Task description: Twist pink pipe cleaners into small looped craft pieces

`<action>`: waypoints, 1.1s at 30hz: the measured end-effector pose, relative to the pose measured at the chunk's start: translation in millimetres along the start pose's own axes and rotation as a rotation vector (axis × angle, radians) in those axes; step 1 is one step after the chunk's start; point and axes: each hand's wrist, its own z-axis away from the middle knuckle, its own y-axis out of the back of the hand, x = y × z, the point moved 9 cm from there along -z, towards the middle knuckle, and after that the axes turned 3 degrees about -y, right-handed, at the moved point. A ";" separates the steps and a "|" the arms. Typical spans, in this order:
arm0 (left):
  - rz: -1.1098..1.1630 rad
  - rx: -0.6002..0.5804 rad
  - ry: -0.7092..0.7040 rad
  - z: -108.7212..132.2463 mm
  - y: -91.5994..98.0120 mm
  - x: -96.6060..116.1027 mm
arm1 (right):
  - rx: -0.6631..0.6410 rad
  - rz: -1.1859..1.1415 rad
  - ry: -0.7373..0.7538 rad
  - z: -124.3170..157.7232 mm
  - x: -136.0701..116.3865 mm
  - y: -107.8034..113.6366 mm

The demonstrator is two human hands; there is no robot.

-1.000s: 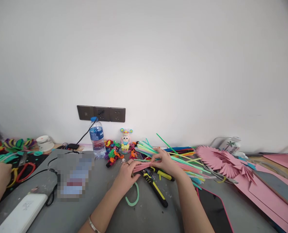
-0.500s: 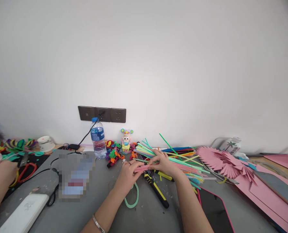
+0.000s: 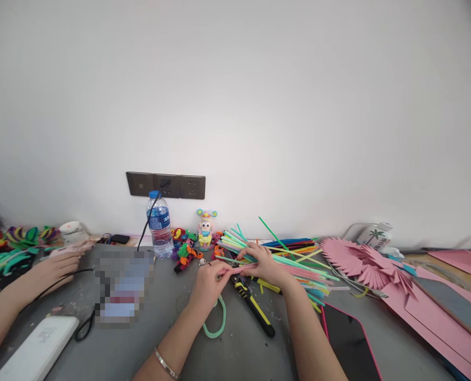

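Note:
My left hand (image 3: pixel 208 284) is closed, with thumb and fingertips pinching the ends of pink pipe cleaners (image 3: pixel 241 270). On the same pink strands, my right hand (image 3: pixel 264 265) is closed a little farther right, its fingers bent over them. A fanned pile of coloured pipe cleaners (image 3: pixel 313 273) spreads out behind and to the right of my right hand. Below my hands lie black-and-yellow pliers (image 3: pixel 255 308), their jaws partly hidden. A mint-green pipe cleaner loop (image 3: pixel 215 332) rests by my left wrist.
Another person's hand (image 3: pixel 61 270) reaches in at left. A water bottle (image 3: pixel 161 227), a small figurine (image 3: pixel 206 233) and twisted pipe cleaner pieces (image 3: pixel 186 248) stand along the wall. A phone (image 3: pixel 350 338) and pink folded paper (image 3: pixel 372 267) are at right; a white power bank (image 3: pixel 41 346) lies at left.
My left hand has tightened into a closer pinch on the pink pipe cleaners. The other person's hand has moved right and lies stretched out near the white cup.

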 end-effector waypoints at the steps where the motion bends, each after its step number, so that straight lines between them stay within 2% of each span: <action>1: 0.006 0.005 0.007 -0.2 0.8 -0.6 | -0.001 -0.002 -0.009 0.1 0.5 -0.1; 5: 0.038 0.006 0.033 -0.9 1.7 -3.4 | -0.012 -0.031 -0.022 0.2 4.6 -1.1; 10: 0.061 0.011 0.070 -1.0 3.2 -7.2 | -0.006 -0.103 0.037 -2.1 5.0 3.8; 17: 0.076 0.014 0.096 -1.0 6.0 -7.6 | 0.082 -0.233 0.106 -7.9 2.5 13.7; 24: 0.097 0.010 0.100 -0.8 6.4 -8.0 | 0.074 -0.216 0.080 -7.2 7.2 13.9; 29: 0.099 0.024 0.109 0.0 7.4 -12.2 | -0.007 -0.074 -0.053 -2.0 18.4 3.2; 33: 0.147 0.041 0.130 1.3 7.6 -14.7 | 0.048 -0.068 -0.045 -3.0 18.6 4.5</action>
